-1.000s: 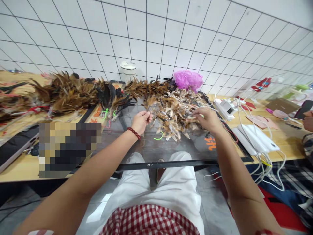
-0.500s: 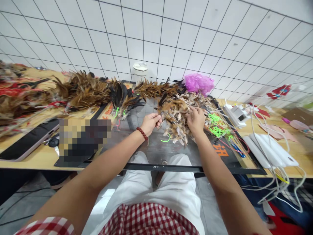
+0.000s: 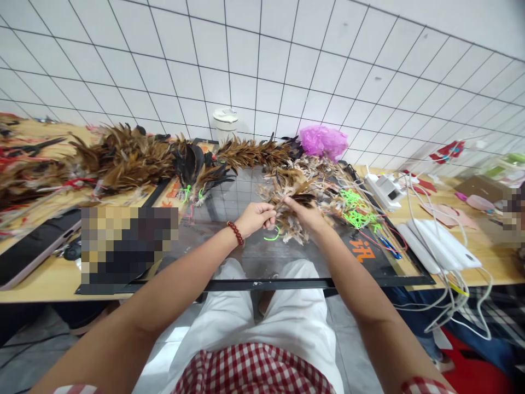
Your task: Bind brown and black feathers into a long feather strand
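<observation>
My left hand [image 3: 256,217], with a red bead bracelet at the wrist, is closed in a pinch on the stems of a small bunch of brown feathers [image 3: 298,200]. My right hand [image 3: 305,214] meets it from the right, fingers pinched on the same feathers. Both hands hover over a glass panel [image 3: 246,249] just in front of a loose pile of brown and pale feathers [image 3: 303,183]. A green loop tie [image 3: 270,236] lies on the glass under my hands.
Bundled dark and brown feathers [image 3: 135,158] stretch along the back left. Green ties [image 3: 356,213], a pink plastic bag [image 3: 323,141], a white cup [image 3: 226,123], a power strip [image 3: 383,189] with white cables and white devices [image 3: 443,246] sit right. A phone [image 3: 35,249] lies left.
My right hand drew back from the feather pile and came left to meet my left hand, bringing feathers with it. The view shifted slightly.
</observation>
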Demonstrator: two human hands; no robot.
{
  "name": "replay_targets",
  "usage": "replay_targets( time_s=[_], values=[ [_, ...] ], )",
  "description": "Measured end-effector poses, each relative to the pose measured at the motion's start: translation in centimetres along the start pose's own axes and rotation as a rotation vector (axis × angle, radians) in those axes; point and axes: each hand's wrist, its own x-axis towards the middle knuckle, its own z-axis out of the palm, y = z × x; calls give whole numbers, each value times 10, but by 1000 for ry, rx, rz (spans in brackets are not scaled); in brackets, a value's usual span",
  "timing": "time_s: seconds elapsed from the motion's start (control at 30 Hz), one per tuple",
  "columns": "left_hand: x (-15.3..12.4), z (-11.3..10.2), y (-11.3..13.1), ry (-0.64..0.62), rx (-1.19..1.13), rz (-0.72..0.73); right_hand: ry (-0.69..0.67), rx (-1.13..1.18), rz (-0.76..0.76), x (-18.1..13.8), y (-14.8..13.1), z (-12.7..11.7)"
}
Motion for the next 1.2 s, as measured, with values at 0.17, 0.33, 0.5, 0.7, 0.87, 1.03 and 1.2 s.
replay_targets(
  time_s=[0.17, 0.33, 0.5, 0.7, 0.87, 1.03, 1.2],
  values=[
    [2, 1, -1, 187, -116, 51, 100, 48, -3, 11, 1, -19],
    [4, -2, -1, 229, -213, 67, 148, 90, 11, 16, 7, -28],
    [5, -5, 0, 248, -344, 15, 400, 25, -50, 21, 18, -45],
    [7, -6, 1, 226, -381, 0, 388, -554, 31, 34, 27, -63],
    [7, -9, 3, 180, -410, -32, 251, -1010, 216, 42, 22, -55],
    [7, -9, -1, 184, -339, 25, 370, -661, -48, 33, 30, -55],
    [6, -5, -4, 215, -202, 80, 456, -535, -224, 26, 33, -62]
  ],
)
